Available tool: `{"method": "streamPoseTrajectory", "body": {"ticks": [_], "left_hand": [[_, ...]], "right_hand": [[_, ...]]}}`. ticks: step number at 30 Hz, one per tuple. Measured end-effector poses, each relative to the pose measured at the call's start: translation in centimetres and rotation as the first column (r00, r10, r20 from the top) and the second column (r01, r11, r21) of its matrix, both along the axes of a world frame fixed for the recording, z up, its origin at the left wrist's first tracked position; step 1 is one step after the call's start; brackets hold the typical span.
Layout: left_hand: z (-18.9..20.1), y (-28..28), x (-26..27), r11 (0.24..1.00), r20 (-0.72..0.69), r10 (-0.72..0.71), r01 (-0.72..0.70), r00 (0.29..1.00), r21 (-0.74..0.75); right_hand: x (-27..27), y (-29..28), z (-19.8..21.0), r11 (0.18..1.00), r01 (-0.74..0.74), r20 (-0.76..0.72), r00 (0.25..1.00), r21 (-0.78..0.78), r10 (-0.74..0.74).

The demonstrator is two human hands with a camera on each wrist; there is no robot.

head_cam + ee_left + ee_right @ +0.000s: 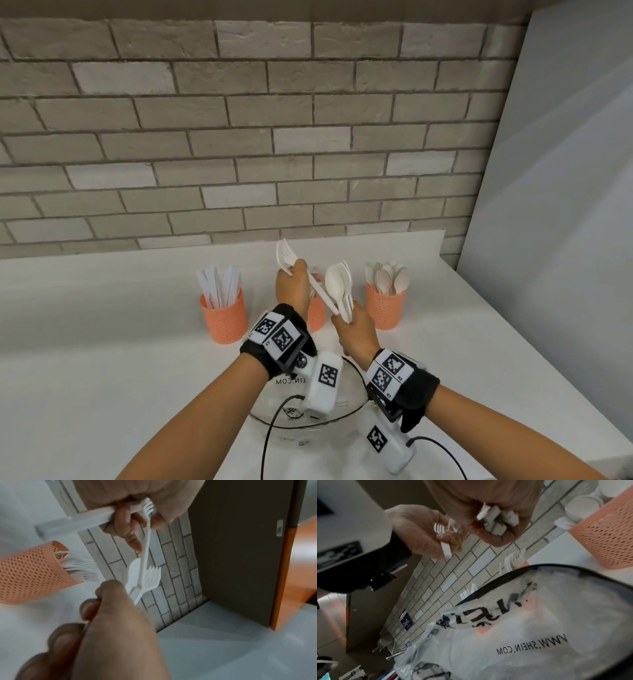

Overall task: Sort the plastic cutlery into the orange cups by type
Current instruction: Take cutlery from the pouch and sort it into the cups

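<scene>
1. Head view: three cups stand on the counter (102, 342). The left cup (224, 318) holds knives, the middle cup (317, 313) forks, the right cup (385, 308) spoons. Sorting looks well advanced.
2. What remains is in your hands, raised above the middle cup; whether the bag (539, 628) still holds cutlery cannot be told.
3. Your left hand (291, 287) has its fingers curled around a fork (318, 286), tines up.
4. Your right hand (356, 330) has its fingers closed around the handles of a mixed bundle (340, 289) of spoons and forks.
</scene>
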State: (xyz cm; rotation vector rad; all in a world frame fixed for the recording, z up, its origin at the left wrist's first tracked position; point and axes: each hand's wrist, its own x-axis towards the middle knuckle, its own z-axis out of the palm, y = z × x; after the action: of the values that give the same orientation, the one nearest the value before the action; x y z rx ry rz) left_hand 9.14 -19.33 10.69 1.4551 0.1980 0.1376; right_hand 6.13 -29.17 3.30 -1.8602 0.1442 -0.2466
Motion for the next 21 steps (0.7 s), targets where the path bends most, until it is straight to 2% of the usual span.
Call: {"method": "streamPoseTrajectory", "body": {"ticks": [2,4,7,10,12,17,21], "left_hand": [[0.2,0.7,0.5,0.996,-0.042,0.031,-0.035,0.999,-0.078],[0.0,1.3,0.9,0.994,-0.087,0.040,-0.049,0.995,-0.097],[-0.6,2.0,1.0,0.997,-0.114,-0.012,0.003,0.993,-0.078],[-1.2,2.4,0.5,0.990,-0.105,-0.071,0.058,0.992,-0.126],[-1.5,2.5,0.2,0.992,-0.081,-0.097,0.089,0.992,-0.093],[-2.2,1.6,-0.8,0.979,-0.066,-0.165,0.172,0.984,0.107],[-3.6,0.1,-0.9,0.981,-0.028,-0.149,0.151,0.988,0.125]], "right_hand": [[-0.2,-0.1,0.1,0.998,-0.041,-0.018,0.999,0.057,0.042],[-0.5,-0.1,0.5,0.989,-0.086,-0.034,0.995,0.124,0.091],[-0.7,-0.2,0.9,0.979,-0.140,-0.053,0.987,0.151,0.150],[-0.7,-0.3,1.2,0.975,-0.159,-0.057,0.984,0.153,0.169],[-0.8,-0.4,1.4,0.985,-0.134,-0.040,0.989,0.106,0.139],[-0.1,-0.7,1.2,0.993,-0.024,0.075,0.997,-0.117,0.033],[0.2,-0.5,0.9,0.972,-0.004,0.152,0.987,-0.237,0.042]]}}
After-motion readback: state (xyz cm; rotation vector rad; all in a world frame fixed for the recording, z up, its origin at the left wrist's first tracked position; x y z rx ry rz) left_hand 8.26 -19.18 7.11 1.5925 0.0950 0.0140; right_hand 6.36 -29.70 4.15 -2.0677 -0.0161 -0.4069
